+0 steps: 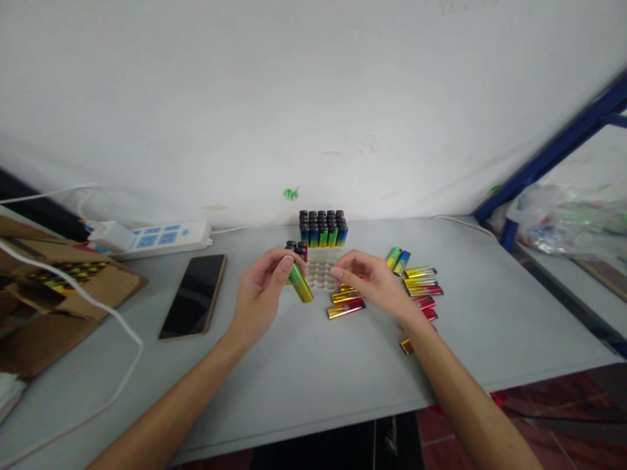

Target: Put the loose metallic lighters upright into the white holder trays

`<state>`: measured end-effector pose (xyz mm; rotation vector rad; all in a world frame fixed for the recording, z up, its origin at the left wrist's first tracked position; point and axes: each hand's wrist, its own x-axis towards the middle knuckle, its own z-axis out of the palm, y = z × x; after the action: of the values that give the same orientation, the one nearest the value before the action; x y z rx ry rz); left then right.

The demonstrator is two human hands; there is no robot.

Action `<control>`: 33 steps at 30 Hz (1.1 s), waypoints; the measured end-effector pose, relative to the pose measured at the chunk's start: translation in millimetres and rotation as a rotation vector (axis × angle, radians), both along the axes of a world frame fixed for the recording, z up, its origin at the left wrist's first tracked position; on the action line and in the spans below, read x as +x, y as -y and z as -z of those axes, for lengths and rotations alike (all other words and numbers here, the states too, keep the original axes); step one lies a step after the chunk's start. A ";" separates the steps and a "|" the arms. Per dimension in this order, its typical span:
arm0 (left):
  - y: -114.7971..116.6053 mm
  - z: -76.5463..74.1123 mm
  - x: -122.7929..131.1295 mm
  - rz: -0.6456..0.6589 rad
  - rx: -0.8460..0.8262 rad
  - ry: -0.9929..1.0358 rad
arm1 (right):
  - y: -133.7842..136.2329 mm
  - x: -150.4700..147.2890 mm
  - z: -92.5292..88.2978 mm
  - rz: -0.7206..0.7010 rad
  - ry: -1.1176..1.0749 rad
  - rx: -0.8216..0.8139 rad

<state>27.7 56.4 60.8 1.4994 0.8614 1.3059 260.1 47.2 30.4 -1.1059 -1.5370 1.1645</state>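
Observation:
My left hand (262,290) is closed round a few lighters (300,277); a green-yellow one slants down to the right and black caps show above the fingers. A white tray (321,274) with round sockets lies just beyond, its far rows filled with upright lighters (322,230). My right hand (375,281) hovers over loose lighters (347,301) lying flat beside the tray, fingers curled and pinched toward them; I cannot make out anything in its fingers. More loose lighters (421,282) lie scattered to the right of that hand.
A dark phone (194,295) lies face up on the grey table (304,365) to the left. A white power strip (151,237) sits by the wall. An open cardboard box (59,287) with lighters is at far left, a white cable (112,313) across it. A blue frame (553,153) stands right.

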 end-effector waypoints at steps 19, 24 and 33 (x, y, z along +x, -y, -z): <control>0.9 15.6 -2.4 0.029 -0.068 -0.378 | 2.3 -4.3 -2.6 0.080 0.464 0.324; 1.0 14.2 -4.2 -0.003 0.009 -0.518 | 2.2 -4.9 -2.2 0.051 0.517 0.337; 0.1 15.6 -4.1 -0.010 -0.013 -0.509 | -2.3 -4.6 4.0 0.052 0.579 0.332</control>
<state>23.6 56.3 45.2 1.8536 1.1935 0.9290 255.5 49.5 26.5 -1.3048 -2.0339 0.5353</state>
